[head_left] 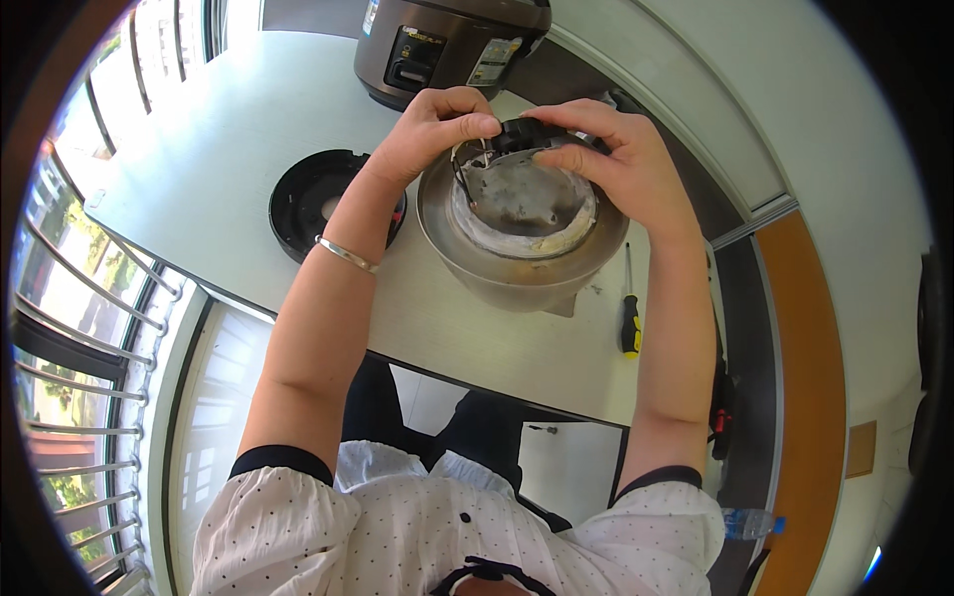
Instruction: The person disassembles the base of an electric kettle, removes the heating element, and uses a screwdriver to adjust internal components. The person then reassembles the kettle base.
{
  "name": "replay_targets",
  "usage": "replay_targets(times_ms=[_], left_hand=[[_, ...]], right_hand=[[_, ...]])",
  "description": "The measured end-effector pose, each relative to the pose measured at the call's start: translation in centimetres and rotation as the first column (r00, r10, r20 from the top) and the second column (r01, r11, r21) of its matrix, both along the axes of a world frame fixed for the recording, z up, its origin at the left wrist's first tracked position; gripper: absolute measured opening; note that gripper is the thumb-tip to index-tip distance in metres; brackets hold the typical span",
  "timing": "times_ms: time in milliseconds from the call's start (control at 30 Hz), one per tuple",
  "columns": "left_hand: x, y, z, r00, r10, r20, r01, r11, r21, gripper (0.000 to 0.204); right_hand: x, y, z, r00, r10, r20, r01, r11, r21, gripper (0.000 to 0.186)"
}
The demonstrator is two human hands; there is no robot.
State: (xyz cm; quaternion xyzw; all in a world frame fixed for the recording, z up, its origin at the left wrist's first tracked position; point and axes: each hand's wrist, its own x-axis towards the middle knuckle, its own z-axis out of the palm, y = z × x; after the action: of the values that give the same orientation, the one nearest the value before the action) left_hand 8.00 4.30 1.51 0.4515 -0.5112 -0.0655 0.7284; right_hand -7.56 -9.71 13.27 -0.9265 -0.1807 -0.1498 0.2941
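Observation:
An upturned metal kettle body (522, 273) stands on the table before me, its metal bottom plate (517, 194) ringed by a rough whitish band. At its far rim is a black plastic part (522, 134), with thin black and light wires (463, 184) running down to the plate. My left hand (442, 124) is closed, thumb and fingers pinched at the left end of this part beside the wires. My right hand (611, 149) grips its right end between thumb and fingers. How the part joins the kettle is hidden.
A round black plastic base (293, 204) lies left of the kettle, partly behind my left forearm. A yellow and black screwdriver (630, 323) lies on the right. A brown electric cooker (452, 50) stands at the back. The table's (199, 139) left edge faces a barred window.

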Motion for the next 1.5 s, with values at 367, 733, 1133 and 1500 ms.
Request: replay_targets(times_ms=[367,733,1133,1500], left_hand=[[-2.0,0.8,1.6,0.997,0.01,0.076,-0.017,0.995,0.094,0.056],[-1.8,0.8,1.7,0.987,0.105,0.119,-0.114,0.991,0.072,0.033],[-0.6,0.7,0.8,0.996,0.047,-0.074,-0.041,0.995,0.087,0.031],[-0.2,1.0,0.9,0.992,0.07,-0.109,-0.059,0.992,0.108,0.037]], right_hand=[[-0.2,-1.1,-0.7,0.987,-0.115,-0.108,0.138,0.962,0.235,0.032],[-0.2,-1.7,-0.3,0.986,-0.103,-0.13,0.129,0.968,0.214,0.039],[0.5,-0.9,0.2,0.981,-0.124,-0.15,0.152,0.969,0.195,0.038],[1.4,-0.8,0.3,0.978,-0.141,-0.153,0.166,0.972,0.168,0.037]])
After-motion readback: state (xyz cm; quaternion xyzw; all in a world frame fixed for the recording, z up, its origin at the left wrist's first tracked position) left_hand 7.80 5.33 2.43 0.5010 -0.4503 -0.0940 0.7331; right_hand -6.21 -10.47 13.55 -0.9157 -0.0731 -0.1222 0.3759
